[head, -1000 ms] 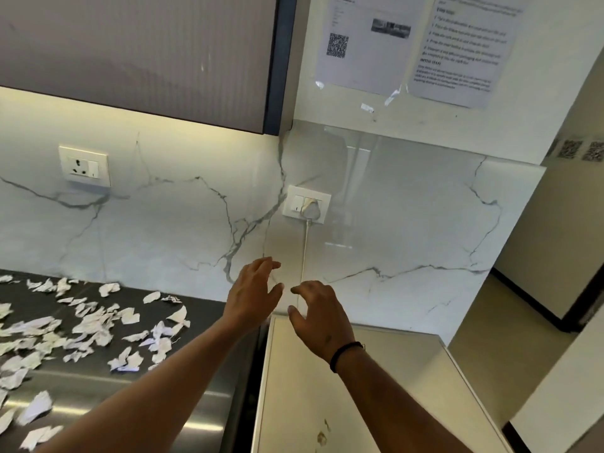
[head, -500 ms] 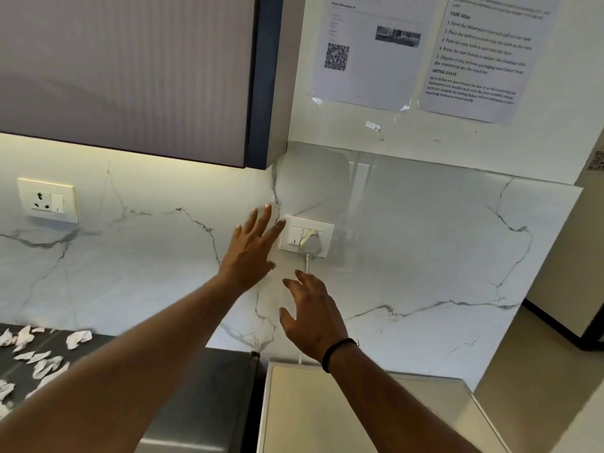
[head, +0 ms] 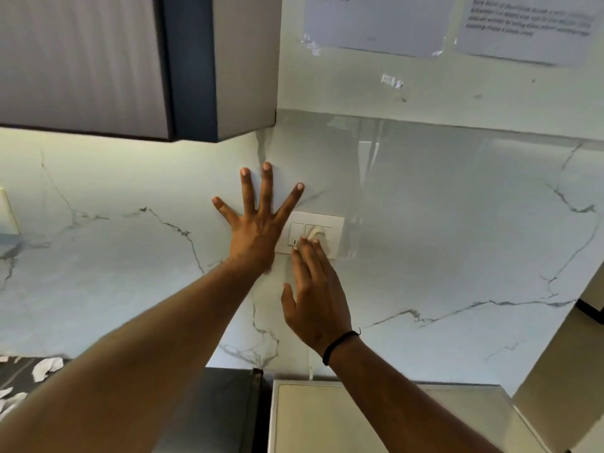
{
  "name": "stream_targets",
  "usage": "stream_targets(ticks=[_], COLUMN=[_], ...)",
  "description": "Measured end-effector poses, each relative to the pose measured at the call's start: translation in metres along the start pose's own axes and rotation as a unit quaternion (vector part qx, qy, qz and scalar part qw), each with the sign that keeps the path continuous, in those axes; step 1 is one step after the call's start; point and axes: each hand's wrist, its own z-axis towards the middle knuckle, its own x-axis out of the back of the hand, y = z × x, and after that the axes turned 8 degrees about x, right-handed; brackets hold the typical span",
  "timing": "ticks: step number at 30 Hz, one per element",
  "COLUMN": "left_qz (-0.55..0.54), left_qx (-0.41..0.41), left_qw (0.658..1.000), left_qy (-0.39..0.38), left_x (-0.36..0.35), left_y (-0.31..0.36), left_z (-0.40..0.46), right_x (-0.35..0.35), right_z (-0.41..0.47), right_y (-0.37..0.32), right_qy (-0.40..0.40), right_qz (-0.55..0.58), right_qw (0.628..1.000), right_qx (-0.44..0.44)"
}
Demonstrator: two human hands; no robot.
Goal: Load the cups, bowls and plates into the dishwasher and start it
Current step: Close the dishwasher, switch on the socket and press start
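Note:
A white wall socket plate with a switch and a white plug sits on the marble backsplash. My left hand lies flat on the wall just left of the plate, fingers spread wide. My right hand reaches up from below, fingers together, its fingertips touching the plate at the switch and plug. Neither hand holds anything. The plug's white cord drops behind my right wrist to the cream top of the appliance. No cups, bowls or plates are in view.
A grey wall cabinet hangs at upper left. Two printed sheets are taped to the wall above. A dark steel counter with torn paper scraps lies at lower left. A corridor opens at the right edge.
Both hands have risen from above the appliance top to the wall. The left hand now lies spread on the marble; the right fingertips have reached the socket plate. The camera tilted up.

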Motion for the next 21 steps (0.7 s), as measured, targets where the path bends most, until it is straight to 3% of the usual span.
stream_targets(ticks=[5, 11, 21], left_qz=[0.022, 0.023, 0.025], left_qx=[-0.012, -0.006, -0.005], left_qw=[1.0, 1.0, 1.0], left_qy=[0.006, -0.015, -0.016], left_x=[-0.008, -0.006, -0.008], left_y=[-0.011, -0.008, -0.008], left_z=[0.003, 0.004, 0.005], right_x=[-0.026, -0.046, -0.046], right_z=[-0.002, -0.001, -0.001], right_y=[-0.012, -0.012, -0.022], right_qy=[-0.011, -0.118, -0.154], right_qz=[-0.049, -0.029, 0.016], right_qw=[0.999, 0.991, 0.983], right_qx=[0.005, -0.056, -0.096])
